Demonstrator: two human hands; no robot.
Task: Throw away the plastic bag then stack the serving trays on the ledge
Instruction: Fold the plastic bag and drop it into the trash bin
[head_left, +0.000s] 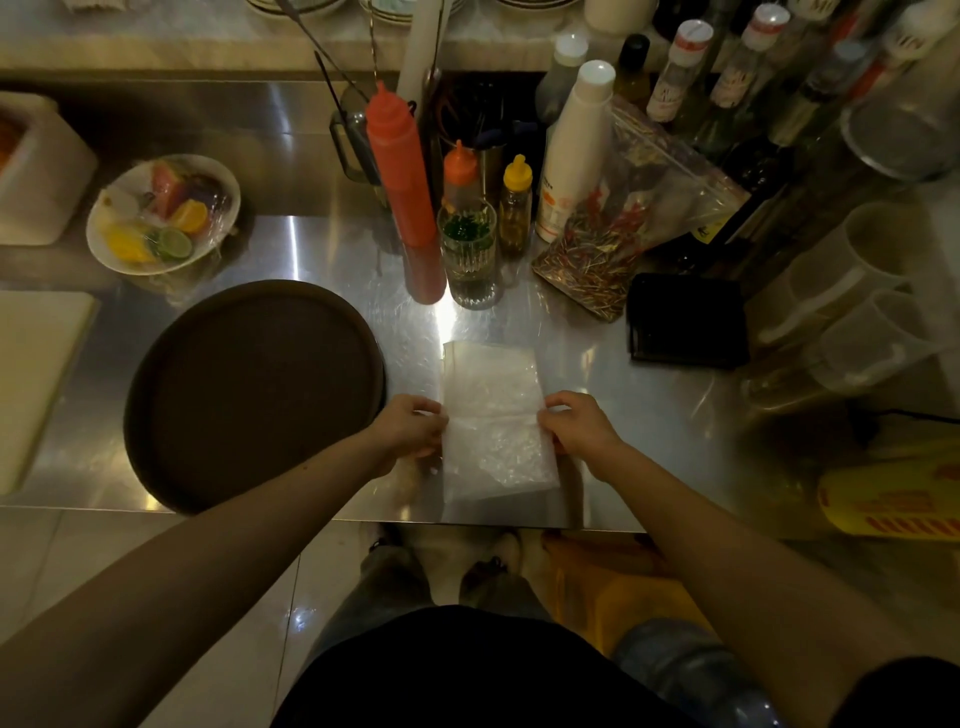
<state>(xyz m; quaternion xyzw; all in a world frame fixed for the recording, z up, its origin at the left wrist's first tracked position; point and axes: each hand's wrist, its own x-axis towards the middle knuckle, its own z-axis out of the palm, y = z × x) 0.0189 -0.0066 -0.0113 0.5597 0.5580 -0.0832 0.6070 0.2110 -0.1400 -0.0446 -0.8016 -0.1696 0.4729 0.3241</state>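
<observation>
steel counter (649, 426): 1 plastic bag (493, 421), 1 serving tray (249, 395), 2 hands gripping bag.

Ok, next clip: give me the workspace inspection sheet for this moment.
Surface: steel counter, reflective.
Job's things: plastic bag flat near the front edge; round dark serving tray beside it, to its left.
Clutter: red squeeze bottle, covered fruit plate, bag of dried chillies, black case.
Grippers: left hand and right hand pinch the bag's sides.
Cables: nothing seen.
Surroundings: tiled floor, yellow sign at right.
</observation>
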